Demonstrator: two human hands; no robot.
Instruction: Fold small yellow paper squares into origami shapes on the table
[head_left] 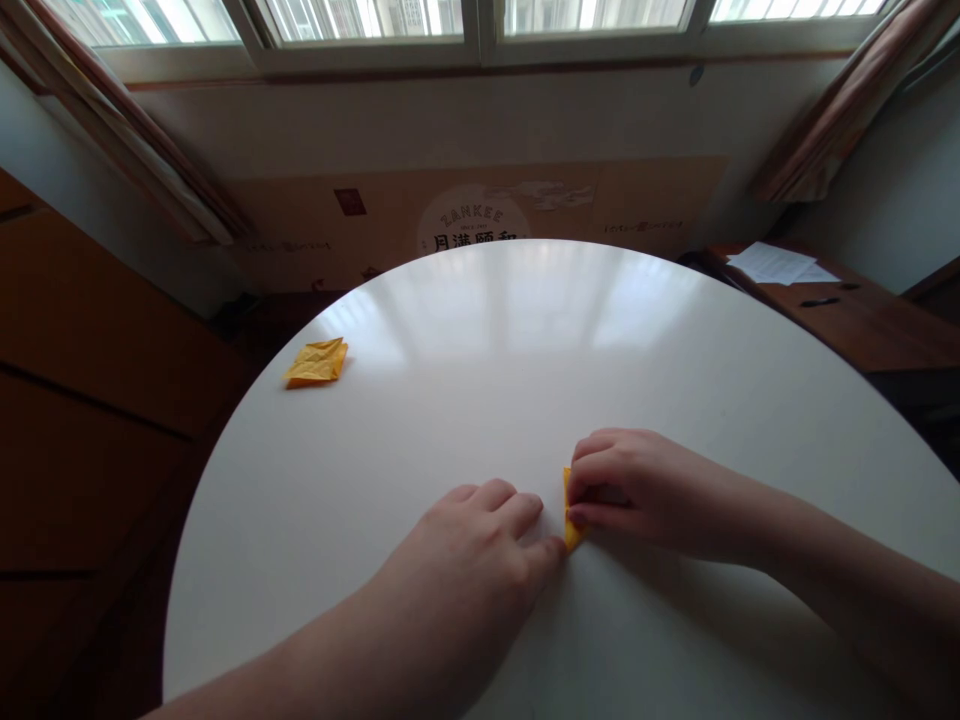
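A small piece of folded yellow paper lies near the middle of the white round table, mostly covered by my right hand. The right thumb and fingers close on it in a pinch, leaving a narrow strip and a pointed lower corner in sight. From the left, my left hand rests low over the tabletop, its thumb tip at the paper's lower corner. Its other fingers are loosely bent and apart from the thumb, with nothing seen between them. Toward the table's far left edge sits another folded yellow paper, creased and apart from both hands.
Beyond the table's far edge stands a wide printed cardboard panel below a window. At the right, white paper sheets and a dark small object lie on a brown wooden surface. A brown cabinet is at the left.
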